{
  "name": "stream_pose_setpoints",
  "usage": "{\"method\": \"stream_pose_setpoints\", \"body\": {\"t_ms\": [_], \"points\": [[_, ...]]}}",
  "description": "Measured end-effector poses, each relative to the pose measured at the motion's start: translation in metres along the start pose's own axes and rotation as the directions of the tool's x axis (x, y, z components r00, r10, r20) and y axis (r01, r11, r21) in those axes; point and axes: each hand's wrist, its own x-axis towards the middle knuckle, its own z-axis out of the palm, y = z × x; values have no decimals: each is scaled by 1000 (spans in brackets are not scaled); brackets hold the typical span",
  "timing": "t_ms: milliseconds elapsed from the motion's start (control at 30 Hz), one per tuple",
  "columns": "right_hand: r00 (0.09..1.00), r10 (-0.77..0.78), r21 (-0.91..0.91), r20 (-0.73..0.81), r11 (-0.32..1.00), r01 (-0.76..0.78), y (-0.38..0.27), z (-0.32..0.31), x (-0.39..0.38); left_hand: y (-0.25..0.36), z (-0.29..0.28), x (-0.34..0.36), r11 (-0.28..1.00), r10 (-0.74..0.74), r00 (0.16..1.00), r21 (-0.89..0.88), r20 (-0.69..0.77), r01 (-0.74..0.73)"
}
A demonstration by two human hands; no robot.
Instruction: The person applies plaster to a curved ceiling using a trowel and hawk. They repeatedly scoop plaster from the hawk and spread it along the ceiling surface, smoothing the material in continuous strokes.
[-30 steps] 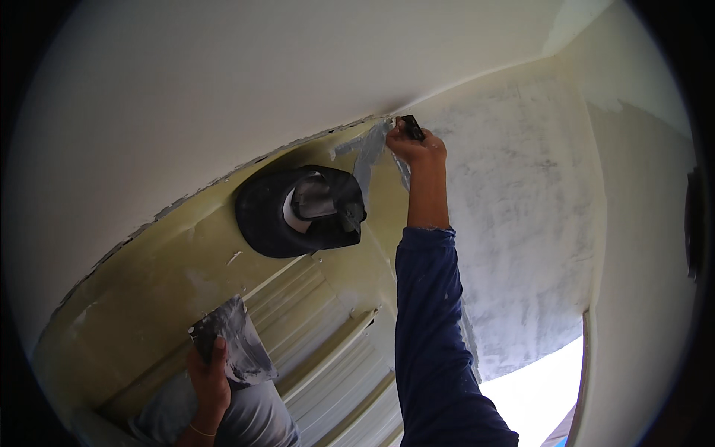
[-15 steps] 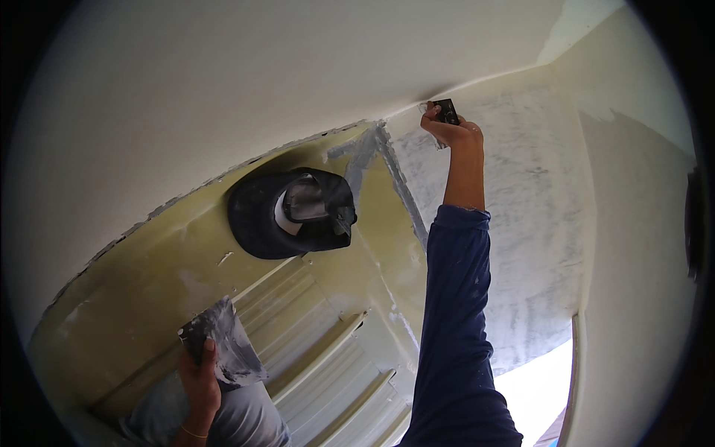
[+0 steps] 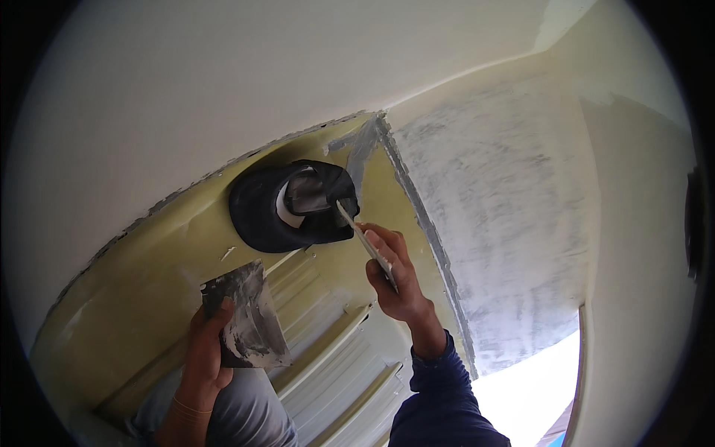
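In my left hand (image 3: 202, 343) is a wide, flat putty scraper (image 3: 257, 320), its face smeared with grey and whitish filler. The thumb lies across its dark upper part. My right hand (image 3: 401, 279) grips a second putty scraper (image 3: 363, 237), seen nearly edge-on as a thin pale strip slanting up and left. The tip of that scraper overlaps a black cap (image 3: 261, 208) in the picture; whether they touch I cannot tell. The cap is upturned, with its inside showing. The two scrapers are apart, the left one lower.
A yellowish panel (image 3: 171, 253) with grey filler along its edges lies behind my hands. Ribbed slats (image 3: 328, 357) run below it. At right stands a pale wall (image 3: 499, 223) with grey smudges, meeting a smooth white surface (image 3: 223, 74) above. Bright light enters at an opening (image 3: 521, 395).
My right hand has come down from the upper seam to the middle, beside the cap, still holding its scraper. My left hand has risen slightly rightward with its scraper.
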Motion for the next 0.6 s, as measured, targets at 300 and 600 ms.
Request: {"method": "stream_pose_setpoints", "body": {"t_ms": [300, 600], "points": [[908, 176, -489, 381, 872, 36, -6, 10, -24, 25, 29, -6, 997, 66, 985, -61, 160, -57], [457, 889, 966, -22, -99, 239, 158, 0, 108, -38, -31, -20, 980, 157, 983, 139, -94, -143]]}}
